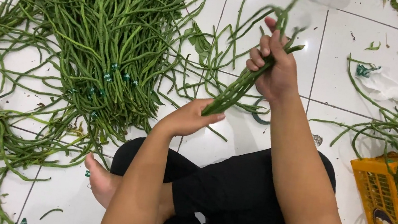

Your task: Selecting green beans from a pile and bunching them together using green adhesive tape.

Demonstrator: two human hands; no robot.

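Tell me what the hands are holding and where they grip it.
A bunch of long beans: right hand grips its middle, left hand presses its cut ends.

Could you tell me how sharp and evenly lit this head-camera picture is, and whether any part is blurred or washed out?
Head view: light is even and soft, with only faint shadows on the white tiled floor. The big pile of long beans is sharp. The bunch of long beans gripped by the right hand blurs toward its upper ends, where the tiles look washed out. The left hand is crisp.
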